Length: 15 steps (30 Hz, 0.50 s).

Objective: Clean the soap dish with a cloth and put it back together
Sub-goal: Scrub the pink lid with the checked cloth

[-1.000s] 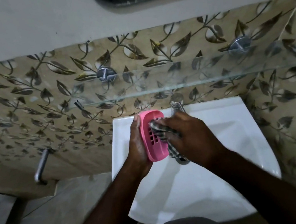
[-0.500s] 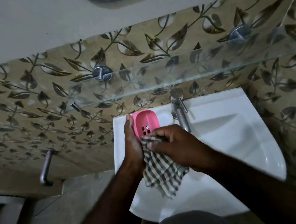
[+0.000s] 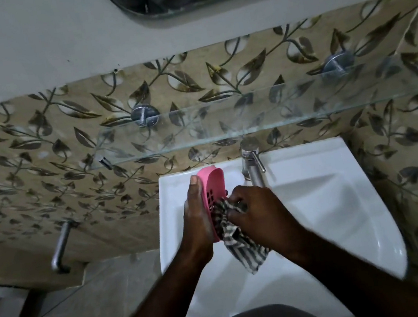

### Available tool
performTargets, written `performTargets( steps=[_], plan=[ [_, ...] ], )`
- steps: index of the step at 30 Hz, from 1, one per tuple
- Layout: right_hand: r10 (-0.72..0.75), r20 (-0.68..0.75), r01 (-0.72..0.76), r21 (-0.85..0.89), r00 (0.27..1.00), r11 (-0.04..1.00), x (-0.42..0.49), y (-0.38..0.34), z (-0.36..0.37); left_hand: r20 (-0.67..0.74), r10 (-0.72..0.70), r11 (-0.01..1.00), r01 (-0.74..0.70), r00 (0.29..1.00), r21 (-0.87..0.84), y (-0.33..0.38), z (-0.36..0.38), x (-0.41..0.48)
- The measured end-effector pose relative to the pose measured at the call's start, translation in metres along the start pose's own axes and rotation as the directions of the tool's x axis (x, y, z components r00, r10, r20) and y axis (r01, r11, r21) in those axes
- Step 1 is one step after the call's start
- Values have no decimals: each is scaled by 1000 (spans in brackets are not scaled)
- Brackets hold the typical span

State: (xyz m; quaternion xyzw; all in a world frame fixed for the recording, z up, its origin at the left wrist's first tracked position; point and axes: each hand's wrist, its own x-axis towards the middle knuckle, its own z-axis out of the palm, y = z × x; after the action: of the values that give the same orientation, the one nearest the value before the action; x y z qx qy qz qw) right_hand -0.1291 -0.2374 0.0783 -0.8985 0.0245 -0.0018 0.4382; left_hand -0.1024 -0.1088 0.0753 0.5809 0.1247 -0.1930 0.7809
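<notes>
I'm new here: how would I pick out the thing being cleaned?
Start at the white sink below the glass shelf. Over its back left corner the left hand holds the soap dish on edge, the right hand pressing a checked cloth to it. It alone is pink, pierced with small holes.

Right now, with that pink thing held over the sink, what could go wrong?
The pink soap dish stands on edge in the left hand alone; a hard rub from the right hand could knock it into the basin. The checked cloth hangs loose below and might snag in the dish's slots. The tap sits close beyond the right knuckles.
</notes>
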Motion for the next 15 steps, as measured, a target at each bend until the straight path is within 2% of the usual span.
performTargets(
  steps=[2,4,5,7,9,11,13,15],
  plan=[
    [33,137,-67,248,990,966,-1,4,-7,-3,20,1000,-20,1000,9,1,1,2],
    [24,254,-170,570,967,804,-1,2,-22,35,14,1000,-14,999,5,3,5,3],
    [28,260,-209,701,965,682,0,-2,-29,54,6,1000,-6,999,7,4,7,4],
    [104,197,-223,855,975,468,4,-7,-40,72,-13,999,10,997,34,7,11,5],
    [202,133,-197,918,970,344,9,-6,-46,58,-11,990,2,998,140,3,8,10],
    [236,109,-192,911,966,364,10,-1,-48,-24,3,972,3,1000,236,2,7,13],
    [224,87,-198,818,971,539,8,9,-43,-105,5,959,25,994,282,0,5,15],
    [217,98,-228,638,971,735,4,17,-34,-139,-15,937,62,990,344,2,5,14]
  ],
)
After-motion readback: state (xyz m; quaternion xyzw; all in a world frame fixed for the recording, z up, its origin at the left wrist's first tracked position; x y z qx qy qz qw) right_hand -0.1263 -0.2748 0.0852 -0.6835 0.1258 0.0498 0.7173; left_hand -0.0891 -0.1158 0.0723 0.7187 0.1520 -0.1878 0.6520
